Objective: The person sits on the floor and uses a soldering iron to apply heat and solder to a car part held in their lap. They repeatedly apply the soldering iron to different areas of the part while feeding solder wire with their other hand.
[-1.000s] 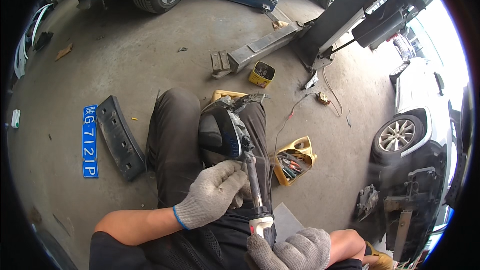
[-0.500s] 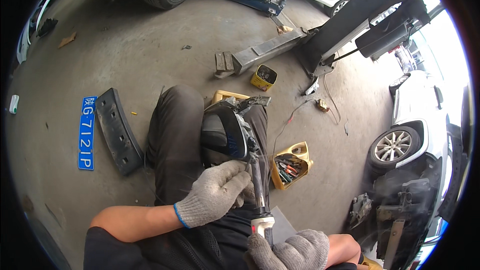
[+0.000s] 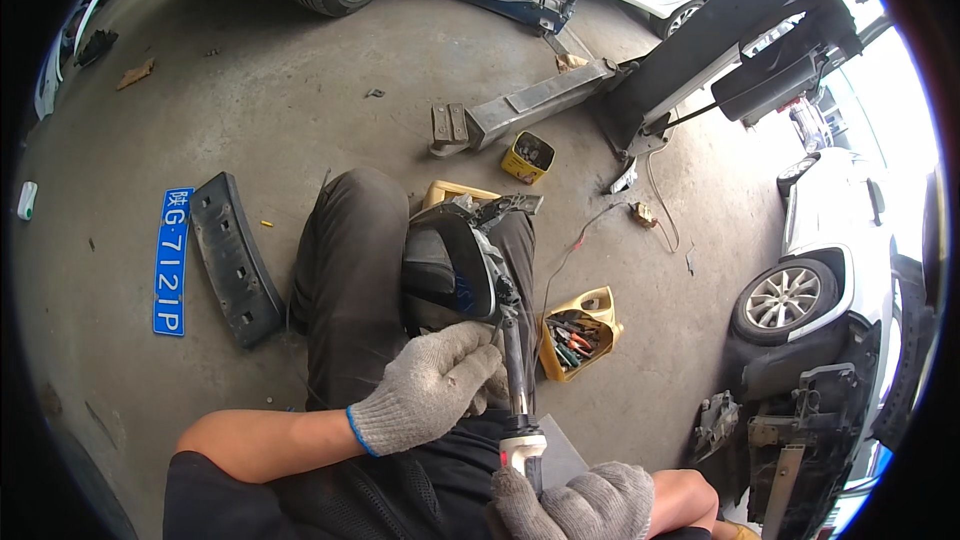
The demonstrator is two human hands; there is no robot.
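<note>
A dark car side mirror housing [image 3: 440, 270] rests on my lap between my thighs, its broken-looking bracket side turned to the right. My right hand [image 3: 580, 505], in a grey knit glove, is wrapped round the white-and-black handle of a long-barrelled heating tool [image 3: 517, 380]. The barrel's tip meets the lower right edge of the housing. Just below that edge, my gloved left hand [image 3: 430, 385] is closed in a pinch beside the tip. Something thin seems to stick up from its fingers, too small to name.
A cut-open yellow jug of hand tools [image 3: 582, 340] stands right of my leg. Ahead are a yellow tub [image 3: 528, 157] and a lift arm [image 3: 540, 100]. A blue licence plate [image 3: 172, 260] and a black plastic strip [image 3: 235, 260] lie left. A white car [image 3: 835, 240] stands right.
Both hands and the tool stay almost in place; the tool's tip remains at the housing's edge. The whole view has shifted very slightly.
</note>
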